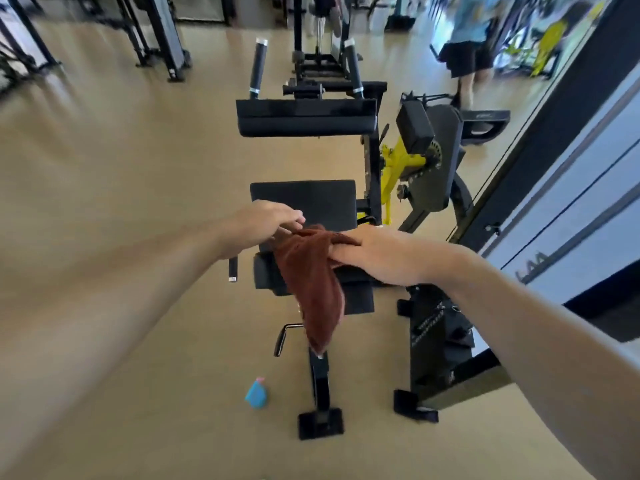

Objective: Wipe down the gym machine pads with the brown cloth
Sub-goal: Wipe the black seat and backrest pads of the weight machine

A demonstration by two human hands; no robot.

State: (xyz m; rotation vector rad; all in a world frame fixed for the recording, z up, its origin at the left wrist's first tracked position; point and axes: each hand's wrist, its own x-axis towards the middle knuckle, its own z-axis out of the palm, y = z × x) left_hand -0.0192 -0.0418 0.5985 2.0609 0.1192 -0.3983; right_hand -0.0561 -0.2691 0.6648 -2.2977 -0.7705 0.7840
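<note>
1. The right hand (375, 252) holds the brown cloth (311, 285) by its upper end; the fingers are curled around the gathered fabric.
2. The cloth hangs down from this hand in a long, loose fold. It hangs in front of the lower pad (273, 275) of the gym machine (370, 157), and its bottom tip is in front of the black frame bar near the floor.
3. The left hand (266, 221) is just beside the top of the cloth, on its left. The fingers are relaxed and a little bent, and the fingertips are at the cloth's upper edge; I cannot tell if they really touch it.
4. The left hand is over the near left corner of the seat pad (311, 199), a flat black square in the middle of the machine.
5. Farther away there is a long black pad (304, 117), set across the machine, with two black roller handles (258, 67) standing up behind it.
6. On the right side of the machine there is a yellow arm (398, 164) with a round black adjustment plate.
7. A small blue spray bottle (256, 393) stands on the beige floor (121, 202), near the left of the machine's front foot (320, 422).
8. At the far right a person (471, 46) stands, blurred.
</note>
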